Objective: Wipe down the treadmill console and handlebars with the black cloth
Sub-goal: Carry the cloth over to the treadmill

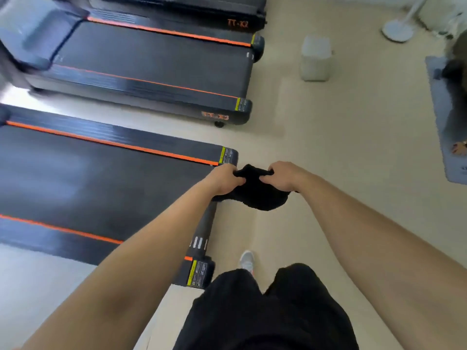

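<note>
A black cloth (257,193) hangs bunched between both my hands, out in front of me above the floor. My left hand (225,179) grips its left edge and my right hand (284,176) pinches its right edge. Just left of the cloth lies the rear end of the nearest treadmill (101,183), a black belt with orange stripes. No console or handlebars show in this view.
A second treadmill (156,64) lies beyond the first, and a third at the top edge. A white container (316,59) and a white fan base (396,31) stand on the beige floor. A grey mat (444,122) lies at the right. My shoe (246,260) is below.
</note>
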The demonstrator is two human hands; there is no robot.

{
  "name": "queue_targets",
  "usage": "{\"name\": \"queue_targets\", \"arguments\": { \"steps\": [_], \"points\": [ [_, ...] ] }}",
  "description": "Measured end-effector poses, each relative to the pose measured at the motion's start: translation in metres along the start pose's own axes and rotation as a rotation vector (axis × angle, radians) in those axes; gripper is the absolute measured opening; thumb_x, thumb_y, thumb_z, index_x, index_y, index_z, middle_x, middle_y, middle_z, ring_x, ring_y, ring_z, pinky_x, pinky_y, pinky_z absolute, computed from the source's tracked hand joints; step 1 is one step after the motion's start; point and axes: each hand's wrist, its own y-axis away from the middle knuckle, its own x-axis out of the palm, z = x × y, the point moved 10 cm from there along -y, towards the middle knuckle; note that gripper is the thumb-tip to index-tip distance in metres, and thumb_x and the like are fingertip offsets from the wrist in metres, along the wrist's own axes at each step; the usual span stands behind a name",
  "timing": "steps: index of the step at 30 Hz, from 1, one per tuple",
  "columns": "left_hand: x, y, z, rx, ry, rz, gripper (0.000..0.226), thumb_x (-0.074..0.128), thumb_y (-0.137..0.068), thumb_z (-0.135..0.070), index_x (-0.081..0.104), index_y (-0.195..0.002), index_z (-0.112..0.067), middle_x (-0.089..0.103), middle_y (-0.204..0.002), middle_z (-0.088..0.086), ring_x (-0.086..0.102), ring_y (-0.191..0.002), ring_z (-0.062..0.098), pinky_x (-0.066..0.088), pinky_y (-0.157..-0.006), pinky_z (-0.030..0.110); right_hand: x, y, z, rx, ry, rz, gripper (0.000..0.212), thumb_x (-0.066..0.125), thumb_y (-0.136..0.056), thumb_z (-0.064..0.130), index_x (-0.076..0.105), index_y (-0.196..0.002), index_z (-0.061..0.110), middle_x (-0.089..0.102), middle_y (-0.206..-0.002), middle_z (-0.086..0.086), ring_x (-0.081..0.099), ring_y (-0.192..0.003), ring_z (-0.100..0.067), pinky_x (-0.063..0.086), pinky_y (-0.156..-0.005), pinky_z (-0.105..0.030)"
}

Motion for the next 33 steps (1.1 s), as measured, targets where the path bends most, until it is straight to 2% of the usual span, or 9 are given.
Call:
{"name": "queue_targets", "arguments": {
  "steps": [2, 3, 6, 10, 16, 20, 24, 28, 33],
  "points": [
    [-0.02, 0.0, 0.011, -0.054, 0.036, -0.058, 0.024, 0.062, -0.096, -0.032, 0.065, -0.1, -0.009, 0.066, -0.099, 0.005, 0.059, -0.094, 0.024, 0.04, -0.076, 0.032, -0.012, -0.024, 0.026, -0.072, 0.05, 0.026, 0.049, 0.045, -0.102, 0.049, 0.064, -0.117, 0.006, 0.067, -0.115, -0.015, 0.062, -0.105, -0.034, 0.047, -0.08, -0.035],
    [-0.029, -0.001, 0.02, -0.091, 0.049, -0.084, 0.02, 0.062, -0.096, -0.032, 0.065, -0.096, -0.012, 0.064, -0.097, 0.004, 0.057, -0.093, 0.024, 0.039, -0.076, 0.031, -0.016, -0.036, 0.039, -0.109, 0.079, 0.045, 0.052, 0.042, -0.103, 0.051, 0.065, -0.117, 0.006, 0.067, -0.116, -0.016, 0.062, -0.106, -0.034, 0.045, -0.079, -0.034],
    [-0.054, 0.0, 0.049, -0.225, 0.142, -0.179, 0.022, 0.061, -0.096, -0.034, 0.054, -0.077, -0.025, 0.059, -0.084, -0.003, 0.056, -0.088, 0.022, 0.037, -0.073, 0.032, -0.027, -0.074, 0.08, -0.235, 0.192, 0.104, 0.056, 0.041, -0.102, 0.053, 0.065, -0.118, 0.005, 0.065, -0.119, -0.018, 0.06, -0.105, -0.033, 0.041, -0.076, -0.032],
    [-0.081, 0.011, 0.081, -0.388, 0.314, -0.335, 0.021, 0.062, -0.094, -0.036, 0.057, -0.079, -0.023, 0.061, -0.082, -0.004, 0.059, -0.083, 0.019, 0.04, -0.065, 0.031, -0.037, -0.11, 0.142, -0.432, 0.355, 0.185, 0.05, 0.039, -0.101, 0.054, 0.062, -0.1, 0.01, 0.066, -0.11, -0.014, 0.058, -0.09, -0.029, 0.046, -0.076, -0.034],
    [-0.105, 0.055, 0.112, -0.592, 0.553, -0.635, 0.019, 0.066, -0.091, -0.034, 0.06, -0.074, -0.031, 0.063, -0.077, -0.008, 0.062, -0.084, 0.018, 0.039, -0.061, 0.026, -0.036, -0.127, 0.234, -0.712, 0.583, 0.298, 0.048, 0.039, -0.102, 0.055, 0.059, -0.092, 0.012, 0.066, -0.11, -0.014, 0.06, -0.1, -0.033, 0.045, -0.082, -0.037],
    [-0.114, 0.093, 0.14, -0.712, 0.68, -0.762, 0.021, 0.07, -0.087, -0.042, 0.068, -0.076, -0.024, 0.069, -0.077, -0.004, 0.065, -0.076, 0.013, 0.044, -0.063, 0.028, -0.027, -0.124, 0.3, -0.833, 0.639, 0.337, 0.056, 0.04, -0.101, 0.057, 0.065, -0.107, 0.007, 0.064, -0.108, -0.01, 0.06, -0.099, -0.031, 0.047, -0.085, -0.039],
    [-0.141, 0.128, 0.177, -0.73, 0.791, -0.938, 0.021, 0.068, -0.092, -0.036, 0.068, -0.08, -0.019, 0.066, -0.073, -0.005, 0.063, -0.07, 0.01, 0.043, -0.059, 0.023, -0.018, -0.122, 0.374, -0.93, 0.637, 0.346, 0.056, 0.036, -0.104, 0.052, 0.063, -0.114, 0.004, 0.064, -0.11, -0.011, 0.06, -0.099, -0.029, 0.045, -0.082, -0.038],
    [-0.181, 0.148, 0.218, -0.705, 0.81, -1.063, 0.024, 0.065, -0.094, -0.037, 0.07, -0.088, -0.014, 0.07, -0.083, 0.005, 0.07, -0.084, 0.023, 0.055, -0.076, 0.037, -0.017, -0.124, 0.438, -0.975, 0.551, 0.364, 0.058, 0.034, -0.105, 0.049, 0.065, -0.102, 0.0, 0.067, -0.098, -0.013, 0.065, -0.092, -0.029, 0.046, -0.077, -0.039],
    [-0.244, 0.162, 0.245, -0.704, 0.764, -1.151, 0.021, 0.061, -0.097, -0.034, 0.066, -0.085, -0.017, 0.065, -0.079, -0.001, 0.061, -0.075, 0.013, 0.045, -0.064, 0.028, -0.021, -0.129, 0.507, -1.017, 0.475, 0.354, 0.055, 0.032, -0.106, 0.05, 0.06, -0.083, 0.009, 0.063, -0.082, -0.008, 0.063, -0.081, -0.025, 0.044, -0.069, -0.037]
  ]
}}
